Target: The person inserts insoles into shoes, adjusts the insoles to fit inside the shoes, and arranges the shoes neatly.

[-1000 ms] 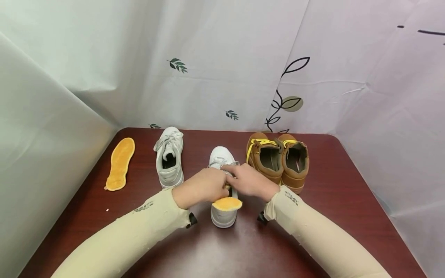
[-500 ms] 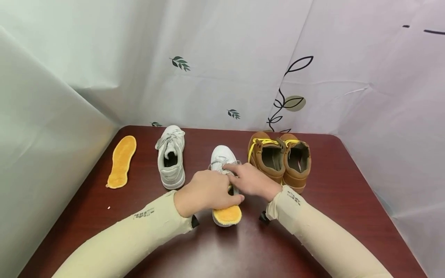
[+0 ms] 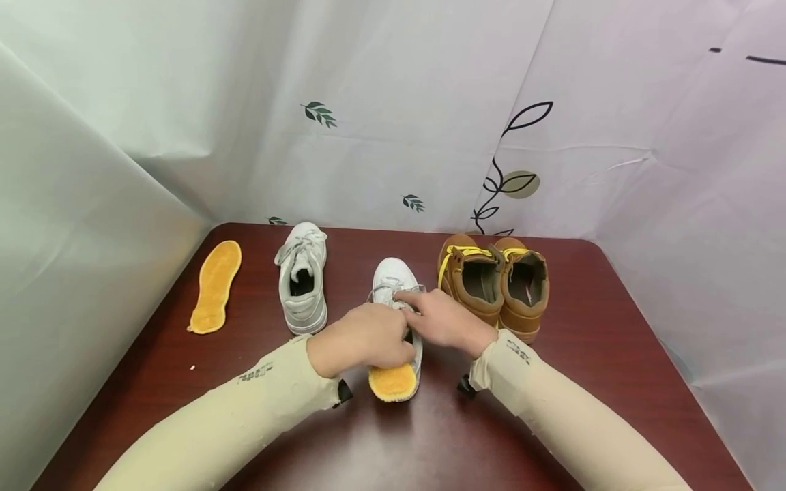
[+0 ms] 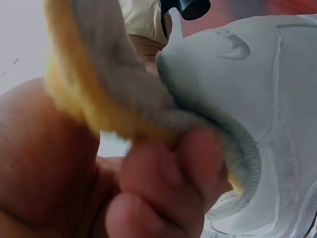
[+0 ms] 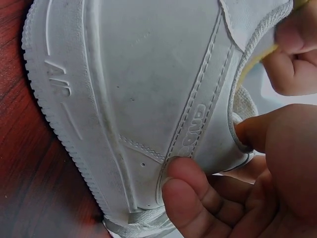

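In the head view, the yellow insole's (image 3: 394,384) outer end, which a second earlier stood raised above the heel of the near white shoe (image 3: 393,271), had come down and slid slightly left, so that it covered most of that heel; the other end ran into the opening, which left the insole only part-way in, judging by how it lay. The left hand (image 3: 368,335) bent over it, its thumb now tucked in rather than stretched across; the right hand (image 3: 445,319) was at the shoe's right side. Far left on the glossy, reddish-brown surface (image 3: 614,382) lay a matching fleecy insole (image 3: 215,290), beside an upright second white shoe (image 3: 303,273); to the right stood the brown shoes (image 3: 501,307) with yellow laces. In the left wrist view, the left fingers (image 4: 200,153) pinched the insole, whose fluffy yellow pile curved up against a smoother, pale backing, near the padded grey collar. In the right wrist view, the right hand gripped the shoe, thumb hooked inside the opening and fingers (image 5: 185,176) against the smooth, stitched upper, above a ridged sole.
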Motion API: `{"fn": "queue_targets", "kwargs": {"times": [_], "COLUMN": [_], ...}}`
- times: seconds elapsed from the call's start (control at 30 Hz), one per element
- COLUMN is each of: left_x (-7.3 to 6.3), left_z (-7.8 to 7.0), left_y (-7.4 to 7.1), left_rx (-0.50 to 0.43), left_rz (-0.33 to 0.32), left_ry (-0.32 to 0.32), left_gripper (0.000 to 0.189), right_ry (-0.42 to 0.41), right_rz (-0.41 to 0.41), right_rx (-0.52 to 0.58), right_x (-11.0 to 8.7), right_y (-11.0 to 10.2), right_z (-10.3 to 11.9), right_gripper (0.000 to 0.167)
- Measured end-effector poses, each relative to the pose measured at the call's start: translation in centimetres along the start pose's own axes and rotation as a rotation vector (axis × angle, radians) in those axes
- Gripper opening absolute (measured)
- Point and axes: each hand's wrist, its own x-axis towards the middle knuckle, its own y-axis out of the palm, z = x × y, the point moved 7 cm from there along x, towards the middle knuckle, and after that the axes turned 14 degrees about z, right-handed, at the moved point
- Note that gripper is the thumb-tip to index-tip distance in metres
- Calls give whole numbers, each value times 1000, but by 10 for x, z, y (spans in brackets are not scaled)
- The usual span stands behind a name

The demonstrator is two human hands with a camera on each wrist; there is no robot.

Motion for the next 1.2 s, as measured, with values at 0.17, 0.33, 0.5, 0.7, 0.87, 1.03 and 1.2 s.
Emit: {"fn": "queue_targets", "kwargs": {"times": [0.17,0.33,0.5,0.7,0.87,1.03,1.2], "left_x": [5,6,-7,-19,-23,-21,-14], "left_z": [5,14,9,-5,-8,-10,-4], "left_y": [0,8,14,15,11,5,2], "left_rx": [-31,-45,-19,-7,-33,-28,-63], "left_rz": [-85,-80,-60,-79,-145,-173,-176], "left_ry": [2,-79,-107,-78,-25,55,103], "left_gripper": [29,32,53,60,21,22,27], "right_ry": [-2,10,12,-1,-7,0,6], "right_rz": [-8,-3,-5,-17,-18,-26,-28], "right_rx": [-10,8,2,7,5,0,-3], "right_x": [0,0,1,0,1,0,-1], "right_y": [0,2,2,0,1,0,1], "right_z": [0,-1,-2,0,0,0,-1], "right_gripper": [35,35,34,30,24,25,30]}}
